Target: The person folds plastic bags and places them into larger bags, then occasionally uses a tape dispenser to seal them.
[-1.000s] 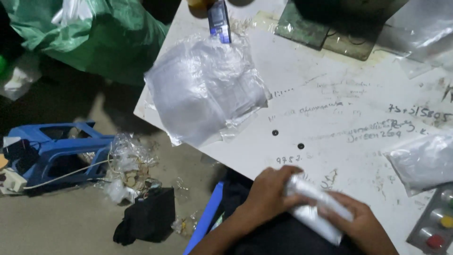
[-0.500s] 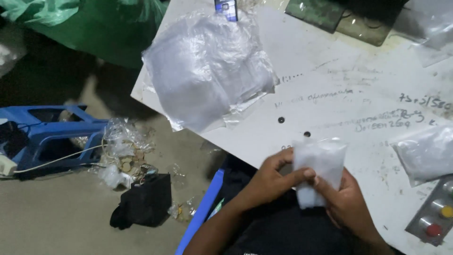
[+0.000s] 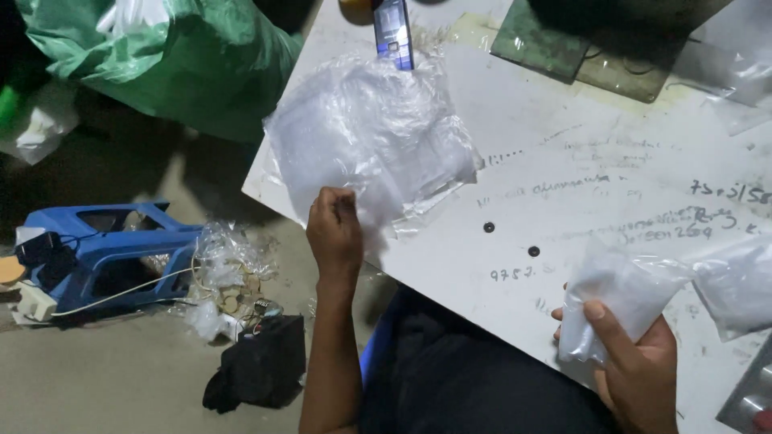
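My right hand (image 3: 635, 366) grips a small clear plastic bag (image 3: 615, 293) holding white material, above the front edge of the white table (image 3: 579, 145). My left hand (image 3: 334, 229) is up at the near edge of a heap of clear plastic bags (image 3: 370, 137) on the table's left corner. Its fingers are curled at the lowest bag; whether it pinches one I cannot tell. A second filled bag (image 3: 736, 281) lies on the table just right of the one I hold.
A blue-and-silver phone (image 3: 392, 34) stands beyond the heap. Dark green plates (image 3: 579, 48) lie at the back. On the floor sit a green sack (image 3: 177, 56), an overturned blue plastic stool (image 3: 104, 249), crumpled plastic and a black cloth (image 3: 257, 370).
My left hand let go of the small bag and reached up left to the heap of bags. My right hand keeps the small bag, now further right.
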